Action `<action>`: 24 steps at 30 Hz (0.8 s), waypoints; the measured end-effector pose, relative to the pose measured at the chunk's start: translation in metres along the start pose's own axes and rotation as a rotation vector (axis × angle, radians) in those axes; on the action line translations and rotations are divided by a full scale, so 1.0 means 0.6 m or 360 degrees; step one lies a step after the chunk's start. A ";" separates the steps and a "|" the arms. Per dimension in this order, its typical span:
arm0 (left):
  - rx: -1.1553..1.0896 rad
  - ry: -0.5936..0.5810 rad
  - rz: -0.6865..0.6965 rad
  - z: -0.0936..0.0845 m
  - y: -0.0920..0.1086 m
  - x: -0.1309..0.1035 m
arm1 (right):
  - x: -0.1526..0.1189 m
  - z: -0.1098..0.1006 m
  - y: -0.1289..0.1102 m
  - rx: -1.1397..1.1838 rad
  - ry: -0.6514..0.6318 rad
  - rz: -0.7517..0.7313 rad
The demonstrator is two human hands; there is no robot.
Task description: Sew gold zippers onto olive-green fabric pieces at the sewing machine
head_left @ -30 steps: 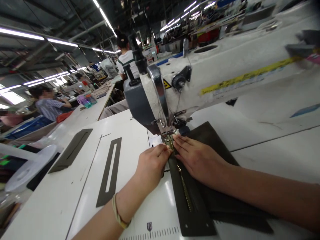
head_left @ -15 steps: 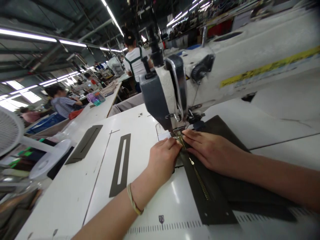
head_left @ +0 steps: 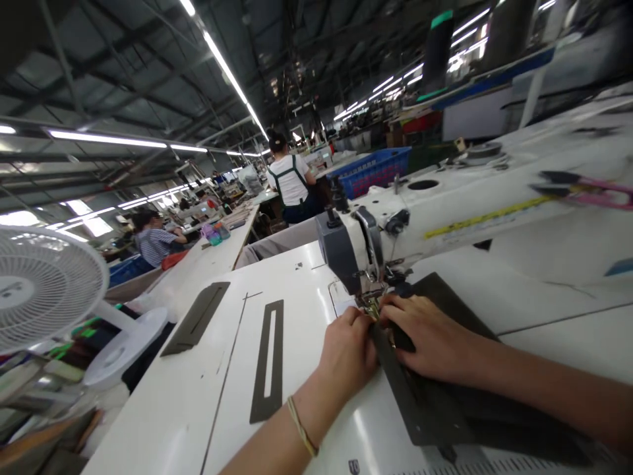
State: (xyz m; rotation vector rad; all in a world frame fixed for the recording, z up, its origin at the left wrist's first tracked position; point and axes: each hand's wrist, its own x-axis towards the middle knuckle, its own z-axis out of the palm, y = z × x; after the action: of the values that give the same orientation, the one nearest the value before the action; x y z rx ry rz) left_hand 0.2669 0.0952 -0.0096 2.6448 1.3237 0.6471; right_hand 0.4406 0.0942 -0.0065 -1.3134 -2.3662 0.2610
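White fan [head_left: 54, 284] at left, blue basket [head_left: 378, 173], purple bottle [head_left: 211, 233]

Looks like a factory sewing workshop, judging by the sewing machine [head_left: 494, 191] on the near desk [head_left: 173, 396], the striped-shirted person [head_left: 155, 244] and white-topped person [head_left: 291, 185] farther off, the far blue crate [head_left: 380, 173], and long strip lights [head_left: 223, 63] under exposed roof beams [head_left: 62, 61].

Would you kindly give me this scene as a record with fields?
left hand: at the edge of the dark workpiece
right hand: on the same workpiece
sewing machine: head just beyond both hands
white table: slotted strip; dark material farther left
fan: white, far left
snips: pink handles, on sewing machine
co-worker: white top, back turned
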 end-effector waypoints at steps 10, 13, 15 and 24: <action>0.0191 0.0210 0.0189 0.029 -0.008 -0.018 | -0.029 0.039 0.011 -0.0480 0.0683 -0.0391; 0.0294 0.0329 0.0364 0.047 -0.012 -0.024 | -0.047 0.045 0.028 -0.0713 0.0896 -0.0777; 0.0332 0.0364 0.0409 0.055 -0.013 -0.026 | -0.051 0.048 0.035 -0.0759 0.0853 -0.0836; 0.0296 0.0468 0.0440 0.046 -0.008 -0.018 | -0.041 0.036 0.036 -0.0828 0.0842 -0.0875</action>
State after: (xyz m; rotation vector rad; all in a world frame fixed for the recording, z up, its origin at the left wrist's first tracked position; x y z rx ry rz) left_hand 0.2696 0.0919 -0.0395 3.0091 1.1372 1.0301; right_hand 0.4591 0.0857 -0.0403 -0.7226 -2.2621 -0.8071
